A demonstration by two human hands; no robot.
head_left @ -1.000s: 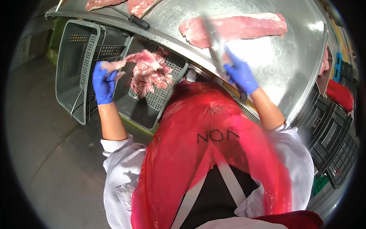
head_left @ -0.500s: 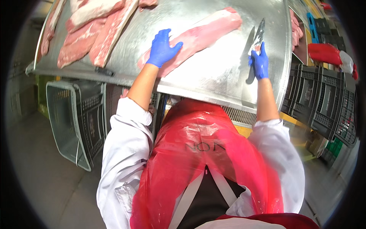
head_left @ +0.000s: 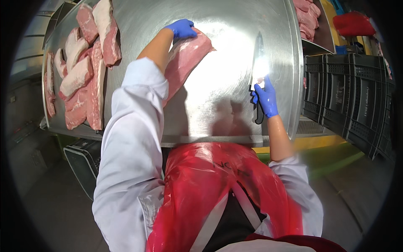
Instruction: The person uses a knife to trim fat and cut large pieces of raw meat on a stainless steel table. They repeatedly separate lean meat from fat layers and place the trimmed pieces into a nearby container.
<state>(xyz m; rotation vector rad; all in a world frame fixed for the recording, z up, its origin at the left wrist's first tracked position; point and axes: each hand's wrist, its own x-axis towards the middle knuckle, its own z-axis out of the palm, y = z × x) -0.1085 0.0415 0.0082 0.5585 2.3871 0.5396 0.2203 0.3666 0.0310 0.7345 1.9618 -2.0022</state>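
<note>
The long piece of meat (head_left: pixel 187 56) is set slantwise on the steel table (head_left: pixel 134 42), left of its middle, with the near end partly hidden by the left sleeve (head_left: pixel 145 80). Its far end is grasped by the left hand (head_left: pixel 181 28), whose gloved fingers are closed over the edge; how far they are tucked beneath cannot be told. By the right hand (head_left: pixel 266 97) the knife (head_left: pixel 256 69) is held well apart from the meat — fingers wrapped about the handle (head_left: pixel 258 116), blade pointed away from the person. Whether the blade touches the table cannot be made out.

From this, the step in hand is judged to be a handling or placing of the piece rather than a cut, since no blade is near it. For the next move, a firm hold by the left fingers would be called for, as the meat may be slippery, with the knife kept clear of the left sleeve.

Further out, other cuts of meat (head_left: pixel 77 80) are heaped at the table's left, and dark crates (head_left: pixel 336 88) are seen beyond its right edge.
</note>
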